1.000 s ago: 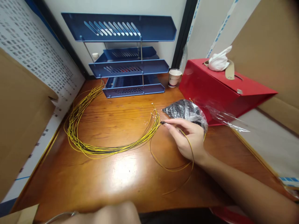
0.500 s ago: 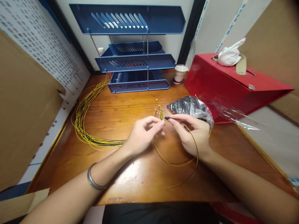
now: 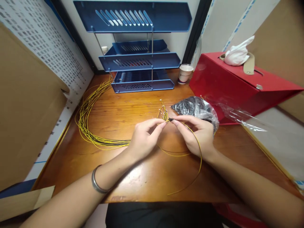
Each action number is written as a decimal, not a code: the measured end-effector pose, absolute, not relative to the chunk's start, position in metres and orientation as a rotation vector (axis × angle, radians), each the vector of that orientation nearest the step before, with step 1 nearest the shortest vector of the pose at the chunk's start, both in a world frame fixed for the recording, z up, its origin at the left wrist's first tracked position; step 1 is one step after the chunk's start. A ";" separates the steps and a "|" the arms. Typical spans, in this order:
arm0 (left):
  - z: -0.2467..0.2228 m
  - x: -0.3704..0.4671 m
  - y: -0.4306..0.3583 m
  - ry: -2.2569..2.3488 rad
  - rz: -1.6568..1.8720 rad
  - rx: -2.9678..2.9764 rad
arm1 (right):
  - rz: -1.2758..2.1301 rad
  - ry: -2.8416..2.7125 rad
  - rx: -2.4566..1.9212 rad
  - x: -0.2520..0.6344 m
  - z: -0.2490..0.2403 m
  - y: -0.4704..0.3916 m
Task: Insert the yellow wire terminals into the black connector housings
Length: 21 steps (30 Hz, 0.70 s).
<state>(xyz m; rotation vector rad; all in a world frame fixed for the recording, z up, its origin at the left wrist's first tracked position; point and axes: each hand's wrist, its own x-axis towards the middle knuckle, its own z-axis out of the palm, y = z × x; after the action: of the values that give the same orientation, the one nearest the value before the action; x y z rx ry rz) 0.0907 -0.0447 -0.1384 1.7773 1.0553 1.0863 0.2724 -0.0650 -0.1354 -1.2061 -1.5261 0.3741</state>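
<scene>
Near the middle of the table, my left hand (image 3: pixel 148 136) pinches a thin yellow wire between thumb and forefinger. Just right of it, my right hand (image 3: pixel 198 134) pinches a small black piece (image 3: pixel 170 119), close to the left fingertips. A yellow wire (image 3: pixel 200 155) loops from the right fingers down toward the front of the table. Behind the fingertips lie wire ends with small light tips (image 3: pixel 163 109). A large bundle of yellow and black wires (image 3: pixel 83 120) curves over the table's left side and passes behind my left hand.
A clear plastic bag of black pieces (image 3: pixel 190 107) lies behind my right hand. Blue stacked trays (image 3: pixel 142 86) stand at the back of the wooden table (image 3: pixel 133 193), with a paper cup (image 3: pixel 184 74) beside them. A red tissue box (image 3: pixel 228 85) is at the right; cardboard (image 3: pixel 26 104) is at the left.
The view has shifted slightly. My fingertips stay close together around the wire and black piece. The lower wire loop between my hands has become flatter and shifted up.
</scene>
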 end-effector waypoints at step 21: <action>-0.134 0.091 -0.044 0.965 1.018 1.486 | 0.366 -1.483 -1.195 0.273 -0.139 -0.064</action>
<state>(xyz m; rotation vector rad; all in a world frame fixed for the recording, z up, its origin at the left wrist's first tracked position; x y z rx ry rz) 0.0915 -0.0443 -0.1338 1.4862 0.9647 1.0183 0.2727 -0.0642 -0.1389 -1.1953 -1.4834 0.3660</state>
